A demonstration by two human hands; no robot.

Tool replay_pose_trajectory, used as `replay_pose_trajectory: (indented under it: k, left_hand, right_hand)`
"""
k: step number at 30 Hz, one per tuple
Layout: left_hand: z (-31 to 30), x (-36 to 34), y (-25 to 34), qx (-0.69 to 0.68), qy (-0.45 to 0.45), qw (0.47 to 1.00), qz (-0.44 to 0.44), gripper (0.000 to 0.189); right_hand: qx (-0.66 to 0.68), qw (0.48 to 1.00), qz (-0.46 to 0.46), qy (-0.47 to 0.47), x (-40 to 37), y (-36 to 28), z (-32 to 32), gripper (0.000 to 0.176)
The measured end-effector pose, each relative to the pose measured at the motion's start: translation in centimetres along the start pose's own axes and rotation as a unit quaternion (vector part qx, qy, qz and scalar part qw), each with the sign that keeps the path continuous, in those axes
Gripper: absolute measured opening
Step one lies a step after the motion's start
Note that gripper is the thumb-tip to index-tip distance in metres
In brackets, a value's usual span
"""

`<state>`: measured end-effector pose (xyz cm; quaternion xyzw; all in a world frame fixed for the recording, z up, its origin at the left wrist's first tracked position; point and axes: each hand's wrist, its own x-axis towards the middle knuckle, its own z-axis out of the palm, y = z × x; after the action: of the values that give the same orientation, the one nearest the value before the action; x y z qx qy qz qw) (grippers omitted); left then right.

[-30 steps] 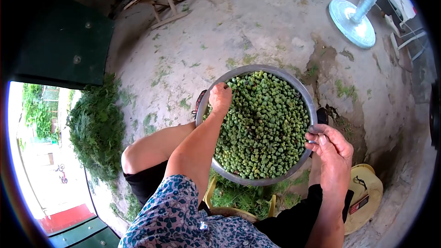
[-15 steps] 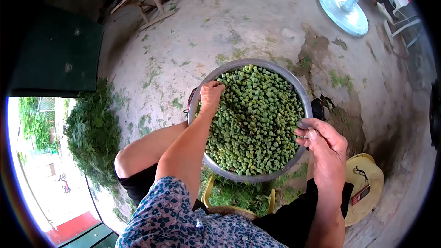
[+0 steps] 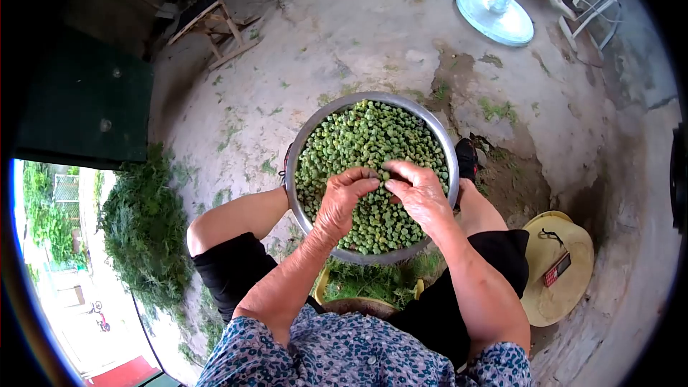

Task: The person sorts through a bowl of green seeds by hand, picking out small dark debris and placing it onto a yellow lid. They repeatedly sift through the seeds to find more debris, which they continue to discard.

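A round metal basin [image 3: 451,165] full of small green fruits or pods [image 3: 358,136] rests between my knees. Over the middle of the heap, my left hand [image 3: 347,197] has its thumb and forefinger pinched together. My right hand [image 3: 419,190] faces it, its fingertips also drawn in and nearly touching those of my left hand. Whatever lies between the fingertips is too small to name.
A yellow container [image 3: 321,287] with green sprigs stands below the basin. A pale yellow hat [image 3: 573,272] holds a red phone [image 3: 557,269] at right. Green plants [image 3: 147,229] are piled at left. A blue stand base [image 3: 494,14] and a wooden frame [image 3: 228,37] stand beyond.
My left hand has moved from the basin's left rim to its middle. My right hand has come in from the right rim to meet it. The view has shifted slightly.
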<state>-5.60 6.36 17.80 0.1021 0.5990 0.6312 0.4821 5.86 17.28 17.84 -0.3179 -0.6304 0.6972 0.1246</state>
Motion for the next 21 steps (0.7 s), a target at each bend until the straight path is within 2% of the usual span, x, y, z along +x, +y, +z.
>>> replay_pose_trajectory:
  k: [3,6,8,10,11,13,14,16,17,18,20,21]
  left_hand:
    - [0.0,-2.3,-0.2,0.02,-0.004,1.0,-0.018,0.011]
    - [-1.7,-4.3,-0.3,0.115,-0.001,0.993,-0.022,0.016]
    - [-2.4,-6.5,0.8,0.162,-0.021,0.987,-0.007,0.02]
    - [-2.9,-8.6,2.0,0.194,-0.017,0.981,0.001,0.02]
    - [-3.3,-9.7,2.7,0.223,-0.001,0.975,-0.002,0.019]
    - [-4.5,-11.7,3.5,0.289,0.078,0.953,0.049,0.018]
    - [-5.2,-12.8,3.9,0.319,0.118,0.937,0.074,0.018]
    - [-6.4,-15.9,6.2,0.377,0.211,0.881,0.195,0.019]
    - [-8.5,-17.4,7.0,0.452,0.247,0.81,0.281,0.021]
    - [-10.9,-19.1,7.7,0.518,0.278,0.724,0.361,0.022]
    - [-14.5,-22.6,8.2,0.488,0.377,0.698,0.364,0.023]
    - [-17.4,-24.5,7.4,0.514,0.392,0.69,0.326,0.023]
  right_hand:
    - [-0.07,0.996,0.044,-0.038,-1.5,-0.4,0.1,0.027]
    - [-0.239,0.956,-0.17,0.025,-2.9,0.0,0.3,0.022]
    - [-0.258,0.958,-0.12,0.046,-3.3,-0.2,0.4,0.023]
    - [-0.256,0.957,-0.126,0.055,-3.3,0.3,0.1,0.023]
    - [-0.264,0.952,-0.14,0.068,-3.0,0.8,-0.1,0.023]
    - [-0.25,0.957,-0.125,0.079,-2.6,1.7,-0.2,0.034]
    - [-0.231,0.964,-0.104,0.083,-2.6,1.9,-0.2,0.038]
    - [-0.278,0.953,-0.087,0.081,-2.8,1.8,-0.2,0.043]
    - [-0.301,0.947,-0.078,0.079,-2.8,2.0,-0.2,0.045]
    - [-0.248,0.961,-0.064,0.1,-2.5,3.2,-0.5,0.041]
    - [-0.312,0.938,-0.113,0.103,-2.3,3.6,-1.1,0.035]
    - [-0.303,0.936,-0.141,0.106,-2.1,4.0,-1.4,0.029]
